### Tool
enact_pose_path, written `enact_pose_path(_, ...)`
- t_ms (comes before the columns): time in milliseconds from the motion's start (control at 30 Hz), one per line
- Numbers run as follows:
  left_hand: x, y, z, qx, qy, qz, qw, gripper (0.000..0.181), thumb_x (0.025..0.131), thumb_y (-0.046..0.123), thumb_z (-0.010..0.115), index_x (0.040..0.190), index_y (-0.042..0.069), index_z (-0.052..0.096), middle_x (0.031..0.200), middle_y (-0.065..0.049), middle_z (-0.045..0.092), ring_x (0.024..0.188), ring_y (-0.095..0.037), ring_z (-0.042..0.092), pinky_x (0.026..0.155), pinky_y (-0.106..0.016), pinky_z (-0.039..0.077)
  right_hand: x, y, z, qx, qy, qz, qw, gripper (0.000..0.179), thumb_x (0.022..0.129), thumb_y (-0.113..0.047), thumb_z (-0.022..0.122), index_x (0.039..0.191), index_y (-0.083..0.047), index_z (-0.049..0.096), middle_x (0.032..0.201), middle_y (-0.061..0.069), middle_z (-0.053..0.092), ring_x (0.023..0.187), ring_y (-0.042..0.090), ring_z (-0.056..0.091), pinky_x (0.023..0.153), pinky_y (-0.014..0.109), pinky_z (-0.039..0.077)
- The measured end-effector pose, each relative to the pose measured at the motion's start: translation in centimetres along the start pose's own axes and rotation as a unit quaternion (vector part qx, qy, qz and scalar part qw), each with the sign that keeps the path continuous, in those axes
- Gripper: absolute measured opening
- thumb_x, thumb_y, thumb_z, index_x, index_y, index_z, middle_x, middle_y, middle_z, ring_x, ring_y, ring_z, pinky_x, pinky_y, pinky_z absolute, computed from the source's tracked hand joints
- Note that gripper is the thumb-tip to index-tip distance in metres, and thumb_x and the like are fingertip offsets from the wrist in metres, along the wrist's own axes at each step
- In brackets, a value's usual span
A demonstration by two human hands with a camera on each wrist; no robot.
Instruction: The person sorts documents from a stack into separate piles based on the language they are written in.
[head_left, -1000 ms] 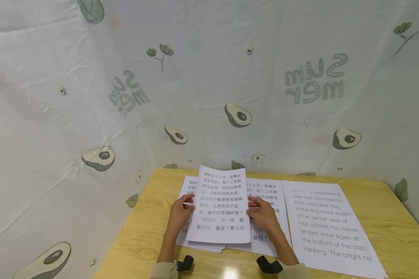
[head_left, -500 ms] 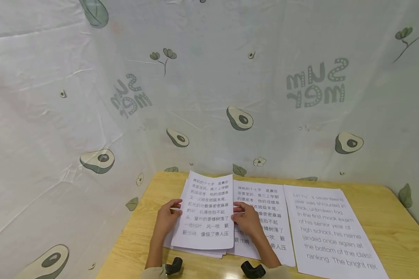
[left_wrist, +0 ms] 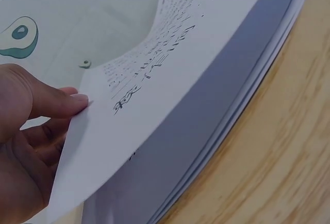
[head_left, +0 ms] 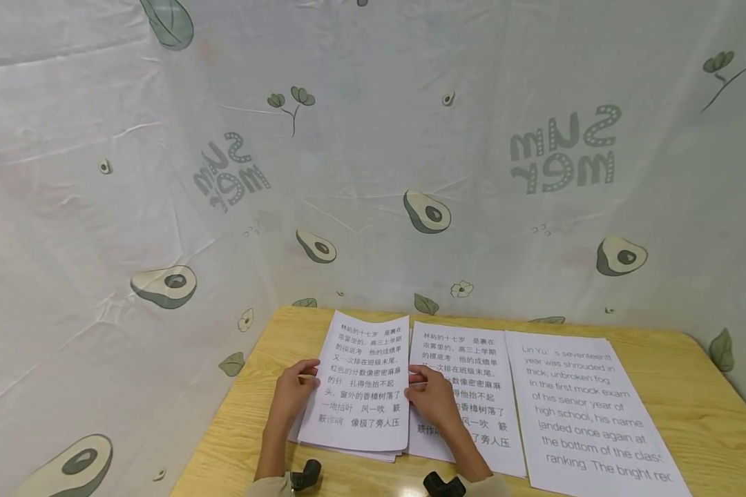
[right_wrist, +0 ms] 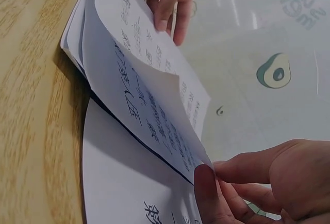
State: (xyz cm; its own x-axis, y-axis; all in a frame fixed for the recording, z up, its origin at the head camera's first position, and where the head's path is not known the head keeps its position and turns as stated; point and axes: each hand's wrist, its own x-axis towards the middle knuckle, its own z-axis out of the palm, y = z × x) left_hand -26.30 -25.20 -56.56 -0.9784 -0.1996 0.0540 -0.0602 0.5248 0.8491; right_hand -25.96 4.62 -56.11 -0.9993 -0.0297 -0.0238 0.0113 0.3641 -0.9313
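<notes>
Sheet of Chinese print (head_left: 360, 383) up off the left paper stack (head_left: 348, 450), both hands on it. Left hand (head_left: 292, 393) pinches the left edge, thumb on top; right hand (head_left: 434, 398) pinches the right edge betw. thumb and fingertips (right_wrist: 206, 193). Sheet bows in the middle. Second Chinese page (head_left: 472, 393) and English page (head_left: 590, 407) lie flat on the wooden bench (head_left: 690, 393) to the right.

I see three papers in a row on the table (head_left: 690, 386): the held sheet (head_left: 360, 386) atop the stack (head_left: 348, 452) at 9 o'clock, the middle sheet (head_left: 472, 393) beside it, the English sheet (head_left: 590, 414) at 3 o'clock, and the curtain (head_left: 373, 172) behind at 12.
</notes>
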Motion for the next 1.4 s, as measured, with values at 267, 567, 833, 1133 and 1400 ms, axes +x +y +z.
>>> enact_pose_path(267, 0.3, -0.4, 0.6, -0.001, 0.001, 0.007, 1.0, 0.037, 0.094, -0.006, 0.068, 0.131, 0.0, 0.073, 0.112, -0.017, 0.075, 0.095, -0.024, 0.069, 0.078, -0.027, 0.054, -0.1, 0.6, 0.0, -0.014, 0.002, -0.011, 0.9998, 0.048, 0.089, 0.0, 0.075, 0.136, 0.007, 0.067, 0.11, 0.015, 0.073, 0.096, 0.024, 0.076, 0.074, 0.031, 0.063)
enact_pose_path(567, 0.8, 0.0, 0.8, 0.025, 0.027, 0.0, 0.9993, 0.034, 0.097, 0.002, 0.071, 0.131, -0.001, 0.072, 0.115, -0.018, 0.076, 0.1, -0.029, 0.073, 0.084, -0.037, 0.059, -0.3, 0.4, -2.1, -0.057, 0.031, -0.021, 0.9977, 0.039, 0.094, -0.009, 0.077, 0.131, 0.003, 0.072, 0.11, 0.012, 0.076, 0.099, 0.025, 0.075, 0.086, 0.04, 0.062)
enact_pose_path(833, 0.7, 1.9, 0.8, 0.018, 0.035, 0.021, 0.999, 0.037, 0.102, 0.013, 0.071, 0.136, 0.0, 0.069, 0.119, -0.016, 0.075, 0.103, -0.028, 0.071, 0.078, -0.029, 0.057, -1.2, 0.4, -7.5, -0.078, 0.062, -0.004, 0.995, 0.039, 0.098, -0.017, 0.076, 0.133, 0.0, 0.072, 0.116, 0.011, 0.076, 0.1, 0.023, 0.072, 0.074, 0.023, 0.056)
enact_pose_path(1133, 0.0, 4.2, 3.6, 0.009, 0.012, 0.041, 0.9991, 0.039, 0.101, 0.018, 0.074, 0.137, 0.003, 0.07, 0.114, -0.009, 0.076, 0.099, -0.022, 0.069, 0.078, -0.028, 0.055, -2.7, 2.3, -12.4, -0.112, 0.07, 0.018, 0.991, 0.045, 0.1, -0.021, 0.074, 0.139, 0.001, 0.068, 0.123, 0.016, 0.075, 0.108, 0.029, 0.072, 0.076, 0.026, 0.054)
enact_pose_path(1400, -1.0, 5.5, 6.7, -0.009, -0.017, 0.051, 0.9985, 0.04, 0.1, 0.023, 0.075, 0.136, 0.006, 0.072, 0.112, -0.005, 0.077, 0.094, -0.016, 0.067, 0.079, -0.027, 0.054, -3.8, 3.4, -14.6, -0.139, 0.068, 0.032, 0.9874, 0.046, 0.1, -0.022, 0.073, 0.139, 0.003, 0.067, 0.122, 0.017, 0.075, 0.11, 0.032, 0.071, 0.079, 0.031, 0.053)
